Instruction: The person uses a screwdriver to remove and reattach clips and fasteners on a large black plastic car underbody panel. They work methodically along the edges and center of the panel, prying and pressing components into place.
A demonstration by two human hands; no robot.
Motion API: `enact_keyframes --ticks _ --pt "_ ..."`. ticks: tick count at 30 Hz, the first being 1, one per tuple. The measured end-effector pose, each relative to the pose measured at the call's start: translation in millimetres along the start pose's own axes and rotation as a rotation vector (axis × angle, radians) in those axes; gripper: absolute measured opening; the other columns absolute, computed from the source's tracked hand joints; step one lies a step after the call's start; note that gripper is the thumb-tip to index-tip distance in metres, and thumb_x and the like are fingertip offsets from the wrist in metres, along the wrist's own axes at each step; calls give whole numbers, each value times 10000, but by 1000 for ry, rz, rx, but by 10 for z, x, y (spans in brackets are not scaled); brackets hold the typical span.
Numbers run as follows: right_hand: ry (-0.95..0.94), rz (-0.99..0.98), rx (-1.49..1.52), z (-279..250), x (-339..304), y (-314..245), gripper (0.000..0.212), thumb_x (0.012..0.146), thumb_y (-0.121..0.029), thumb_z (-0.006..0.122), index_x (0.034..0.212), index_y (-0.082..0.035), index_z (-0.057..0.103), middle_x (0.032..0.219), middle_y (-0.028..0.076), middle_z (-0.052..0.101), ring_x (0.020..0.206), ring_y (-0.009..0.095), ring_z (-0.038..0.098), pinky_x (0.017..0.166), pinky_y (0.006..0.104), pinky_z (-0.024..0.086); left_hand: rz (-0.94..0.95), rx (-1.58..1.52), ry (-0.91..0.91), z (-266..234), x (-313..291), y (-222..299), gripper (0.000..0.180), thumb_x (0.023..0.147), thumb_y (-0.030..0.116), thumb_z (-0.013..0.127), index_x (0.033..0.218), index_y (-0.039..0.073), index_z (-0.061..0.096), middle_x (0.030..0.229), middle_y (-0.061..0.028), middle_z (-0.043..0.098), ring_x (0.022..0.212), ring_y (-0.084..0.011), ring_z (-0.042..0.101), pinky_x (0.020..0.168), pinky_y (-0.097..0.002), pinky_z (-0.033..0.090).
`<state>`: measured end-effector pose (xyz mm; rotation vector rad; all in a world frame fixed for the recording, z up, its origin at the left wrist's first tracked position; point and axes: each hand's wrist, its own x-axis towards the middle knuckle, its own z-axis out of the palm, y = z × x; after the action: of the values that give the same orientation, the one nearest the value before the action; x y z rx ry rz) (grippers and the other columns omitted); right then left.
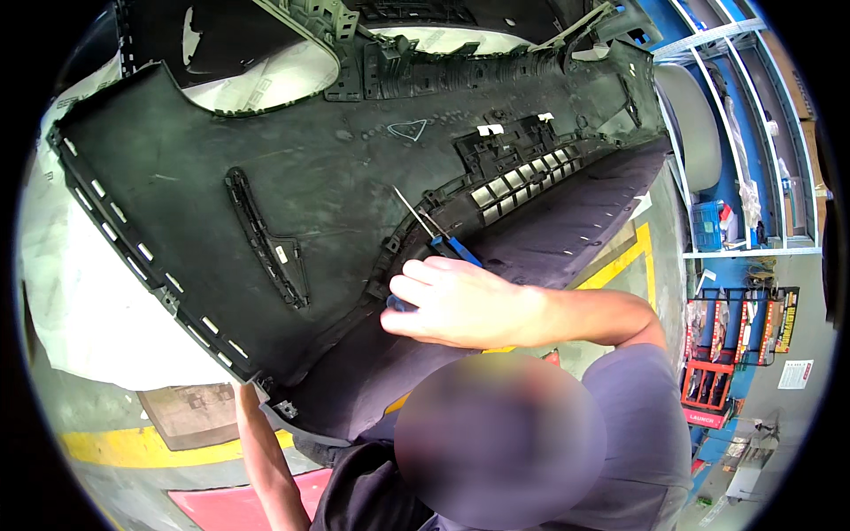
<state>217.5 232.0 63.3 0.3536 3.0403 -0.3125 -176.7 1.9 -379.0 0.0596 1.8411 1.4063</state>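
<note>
A large black plastic car bumper cover (pixel 310 177) lies inner side up before me. Over its near edge, my right hand (pixel 447 303) is closed around a small dark blue thing (pixel 400 303), most of which the fingers hide. Just beyond the knuckles, two thin metal-shafted tools with blue handles (pixel 456 248) rest on the bumper, beside a ribbed grille section (pixel 522 186). My left forearm (pixel 266 460) reaches up to the bumper's near left corner (pixel 274 403). That corner hides my left hand, so its fingers do not show. A slim black bracket (pixel 266 239) sits on the bumper's left part.
White sheeting (pixel 88 301) spreads under the bumper's left side. Metal shelving (pixel 730 35) with a blue bin (pixel 707 226) stands at right, near a red rack (pixel 708 380). Yellow lines (pixel 115 444) and a red panel (pixel 252 504) show on the floor side.
</note>
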Motion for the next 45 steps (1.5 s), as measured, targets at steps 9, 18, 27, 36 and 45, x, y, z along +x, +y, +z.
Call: enact_keyframes --ticks 9,18,27,36,45 --pt "-4 208 -136 45 40 78 398 1037 -527 723 968 -137 686 643 46 647 593 255 729 505 415 529 784 -34 -129 -38 -1330 2410 113 1162 51 576 1249 17 638 1061 -55 639 786 -85 523 689 -262 424" --pt "22 71 -76 -15 201 77 437 958 -486 819 1046 -86 665 757 44 651 755 243 708 658 398 562 1316 825 -841 844 -2779 3142 387 828 50 758 1214 36 732 995 -51 736 764 -217 690 676 -371 538" --pt "81 3 34 12 38 173 345 935 -337 826 1087 -88 642 939 55 636 945 235 664 730 364 569 1205 1202 -984 1039 -2850 3044 291 923 100 758 1213 94 729 965 -18 685 817 -220 677 753 -373 523" --pt "33 132 -21 100 3 60 357 940 -403 827 1043 -110 650 840 16 611 839 205 638 713 348 528 1175 1224 -988 1114 -2887 3074 296 913 102 777 1208 117 759 1062 -12 727 882 -234 685 804 -384 539" --pt "129 86 66 159 -119 41 313 922 -359 818 1046 -118 662 915 30 609 874 211 651 747 361 531 1168 1275 -833 1315 -2842 3275 243 945 87 768 1187 101 745 1014 -45 694 853 -263 684 761 -409 557"
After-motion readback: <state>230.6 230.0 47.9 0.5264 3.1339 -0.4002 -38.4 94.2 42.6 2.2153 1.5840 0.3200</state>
